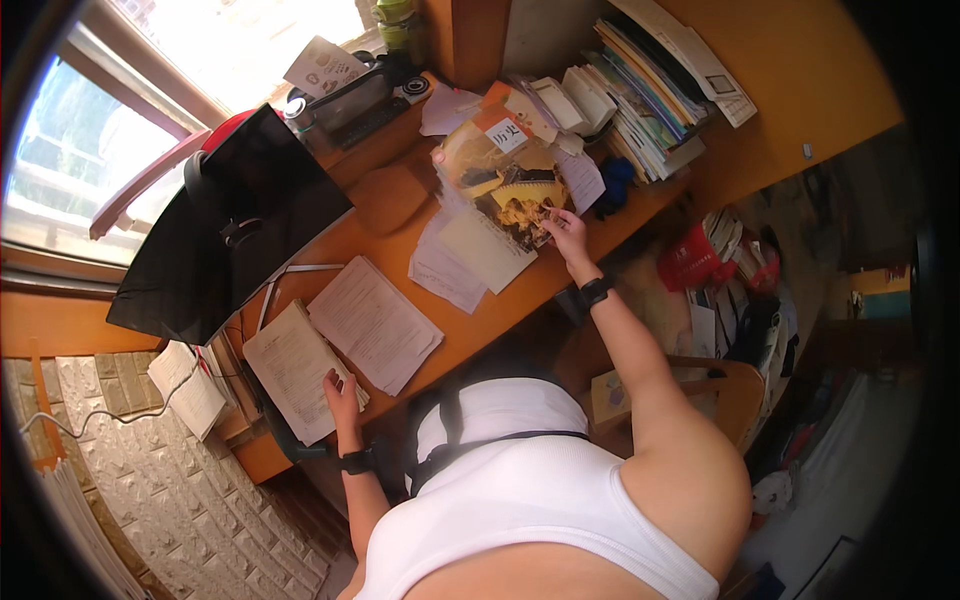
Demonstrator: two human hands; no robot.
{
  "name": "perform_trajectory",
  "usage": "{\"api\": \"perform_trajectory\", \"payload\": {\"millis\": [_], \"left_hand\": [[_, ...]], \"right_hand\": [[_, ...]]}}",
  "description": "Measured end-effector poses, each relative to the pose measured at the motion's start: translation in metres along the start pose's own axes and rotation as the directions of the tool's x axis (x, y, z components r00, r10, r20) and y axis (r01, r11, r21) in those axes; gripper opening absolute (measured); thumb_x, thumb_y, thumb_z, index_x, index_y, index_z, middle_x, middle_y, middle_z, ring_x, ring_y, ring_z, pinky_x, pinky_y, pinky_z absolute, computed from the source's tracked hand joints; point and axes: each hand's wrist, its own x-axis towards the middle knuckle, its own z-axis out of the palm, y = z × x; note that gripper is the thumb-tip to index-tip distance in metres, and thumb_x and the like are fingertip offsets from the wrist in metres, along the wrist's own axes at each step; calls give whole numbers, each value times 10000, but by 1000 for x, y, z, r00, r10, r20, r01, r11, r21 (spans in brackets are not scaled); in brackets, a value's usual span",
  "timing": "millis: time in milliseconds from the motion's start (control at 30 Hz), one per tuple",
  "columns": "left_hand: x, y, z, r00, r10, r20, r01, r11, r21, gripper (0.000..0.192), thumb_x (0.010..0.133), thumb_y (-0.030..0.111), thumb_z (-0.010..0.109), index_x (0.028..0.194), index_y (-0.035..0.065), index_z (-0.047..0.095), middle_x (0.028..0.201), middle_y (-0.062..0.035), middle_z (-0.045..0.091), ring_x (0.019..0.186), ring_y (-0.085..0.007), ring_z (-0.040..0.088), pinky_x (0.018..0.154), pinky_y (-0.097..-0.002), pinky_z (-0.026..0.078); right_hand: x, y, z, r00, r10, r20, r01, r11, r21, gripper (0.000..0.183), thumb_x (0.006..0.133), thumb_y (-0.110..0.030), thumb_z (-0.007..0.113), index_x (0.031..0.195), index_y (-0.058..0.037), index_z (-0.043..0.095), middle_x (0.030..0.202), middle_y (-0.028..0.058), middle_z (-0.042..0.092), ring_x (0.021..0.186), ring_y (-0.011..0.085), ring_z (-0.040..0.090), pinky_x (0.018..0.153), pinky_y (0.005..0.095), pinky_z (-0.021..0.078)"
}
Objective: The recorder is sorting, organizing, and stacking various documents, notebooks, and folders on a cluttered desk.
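Note:
My right hand (568, 234) pinches the lower edge of a textbook with a torn, picture-printed cover (499, 161), which lies over loose papers at the back of the wooden desk (480, 337). Below it, a cream sheet or booklet (480, 244) rests on creased papers (442, 281). My left hand (343, 397) is at the edge of an opened-looking stack of printed pages (289, 367) at the desk's left; its fingers are slightly apart, and whether they grip a page is unclear. A second stack of printed sheets (379, 322) lies beside that one.
A black monitor (240, 232) stands at the left by the window, with headphones on it. Books and folders (652, 97) are stacked at the back right. A pencil case (341, 97) and green bottle (397, 30) stand behind. A wooden chair (735, 382) and red bag (690, 259) are at the right.

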Motion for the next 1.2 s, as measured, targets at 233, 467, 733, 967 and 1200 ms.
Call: {"api": "perform_trajectory", "payload": {"millis": [233,467,733,967,1200], "left_hand": [[17,8,15,986,43,159,-38,999,-35,569,861,237,579,1321,-5,345,1318,-203,419,1187,-303,443,950,-360,389],[43,-4,25,926,102,363,-140,987,82,593,861,228,584,1353,32,319,1368,-187,363,1208,-302,420,914,-405,422],[48,13,33,907,47,419,-134,974,181,585,855,210,591,1356,79,319,1379,-174,352,1209,-291,417,916,-411,408],[38,35,50,866,205,456,-356,894,273,538,863,217,571,1288,-40,366,1313,-240,408,1196,-351,436,968,-413,382],[38,23,50,878,326,350,-418,879,228,532,819,182,601,1264,-27,399,1265,-223,454,1134,-334,474,950,-408,390]], "right_hand": [[-36,69,-74,790,-378,-483,311,925,-217,302,833,-93,593,1116,-21,514,964,112,614,828,207,604,730,309,479],[-162,102,-128,532,-321,-784,31,932,-361,259,882,-97,532,1132,-46,490,994,155,577,843,274,580,737,348,466],[-258,216,-165,150,-69,-986,-264,959,-107,290,892,-78,488,1176,-52,438,902,167,577,778,297,561,688,392,457],[-322,301,-203,369,96,-924,-750,618,-235,408,856,-328,526,1039,29,603,1038,199,620,913,276,614,754,384,499],[-207,220,-210,486,-186,-854,-41,971,-235,355,877,-137,538,1192,4,458,1030,145,611,1000,280,579,873,343,437]]}}
